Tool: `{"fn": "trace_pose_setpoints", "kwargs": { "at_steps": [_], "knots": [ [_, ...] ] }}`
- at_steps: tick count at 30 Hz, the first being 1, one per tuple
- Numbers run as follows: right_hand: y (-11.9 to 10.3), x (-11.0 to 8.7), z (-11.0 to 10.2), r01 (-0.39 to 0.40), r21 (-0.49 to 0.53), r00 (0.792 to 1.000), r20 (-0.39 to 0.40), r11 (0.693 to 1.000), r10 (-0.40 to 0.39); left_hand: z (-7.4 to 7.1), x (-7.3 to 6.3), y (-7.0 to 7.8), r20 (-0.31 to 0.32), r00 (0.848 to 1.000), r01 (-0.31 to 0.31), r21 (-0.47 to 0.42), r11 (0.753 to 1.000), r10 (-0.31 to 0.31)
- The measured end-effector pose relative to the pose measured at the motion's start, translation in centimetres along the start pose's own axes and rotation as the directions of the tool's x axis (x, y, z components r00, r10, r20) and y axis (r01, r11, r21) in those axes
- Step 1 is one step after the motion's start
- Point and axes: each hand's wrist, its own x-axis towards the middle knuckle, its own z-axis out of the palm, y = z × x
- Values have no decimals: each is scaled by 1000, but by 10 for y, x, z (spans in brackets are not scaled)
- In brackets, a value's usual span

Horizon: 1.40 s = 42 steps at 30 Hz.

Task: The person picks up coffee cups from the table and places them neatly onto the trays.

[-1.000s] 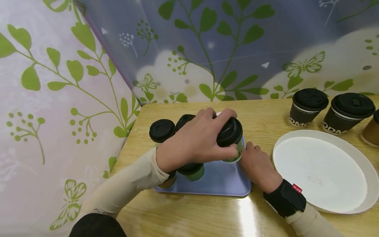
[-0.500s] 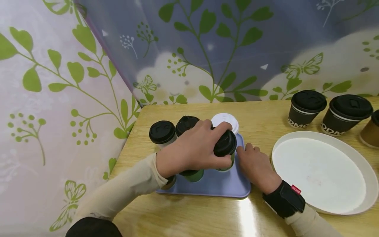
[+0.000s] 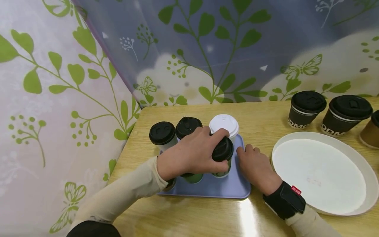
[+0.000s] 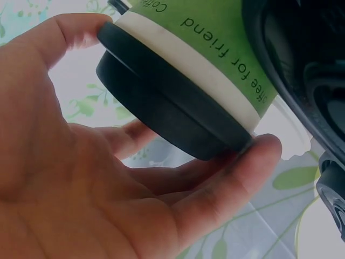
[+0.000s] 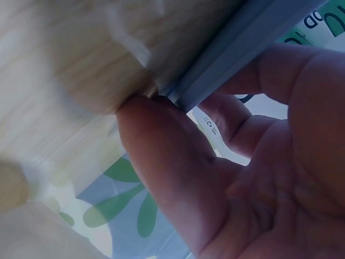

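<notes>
In the head view my left hand (image 3: 193, 151) grips a green paper coffee cup (image 3: 222, 169) from above by its black lid (image 4: 167, 108). "Coffee for friend" lettering shows on the cup in the left wrist view. Whether its base touches the tray beneath is unclear. My right hand (image 3: 256, 168) pinches the right edge of the lavender tray (image 3: 247, 189), with the tray rim (image 5: 232, 54) between thumb and fingers. Also on the tray are a white-lidded cup (image 3: 224, 123), black-lidded cups (image 3: 162, 132) at the left, and another green cup (image 3: 193, 178), partly hidden by my left hand.
A round white tray (image 3: 319, 171) lies to the right on the wooden table (image 3: 177, 217). Behind it stand black cups (image 3: 306, 105) with black lids and a brown cup (image 3: 370, 133). A leaf-patterned cloth (image 3: 204, 59) rises behind the table.
My left hand has brought the green cup down and closer to me, slightly leftward. The white-lidded cup behind it has come into fuller view. My right hand stays at the tray edge.
</notes>
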Motion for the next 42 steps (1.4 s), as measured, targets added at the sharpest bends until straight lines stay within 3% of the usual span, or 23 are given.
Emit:
{"fn": "trace_pose_setpoints", "kwargs": {
  "at_steps": [10, 25, 34, 42],
  "knots": [
    [1, 0, -2, -13, 7, 999, 43, 1000, 12, 5, 3, -1, 2, 999, -36, -21, 999, 36],
    [1, 1, -1, -14, 20, 1000, 15, 1000, 14, 15, 11, -2, 64, 996, -59, -29, 998, 61],
    [2, 1, -2, -27, 21, 996, 90, 999, 25, 19, 11, 0, 96, 993, -72, -49, 996, 76],
    [1, 1, -2, -21, 7, 998, 66, 1000, 21, 21, 12, -1, 100, 990, -92, -71, 993, 99]
  ]
}}
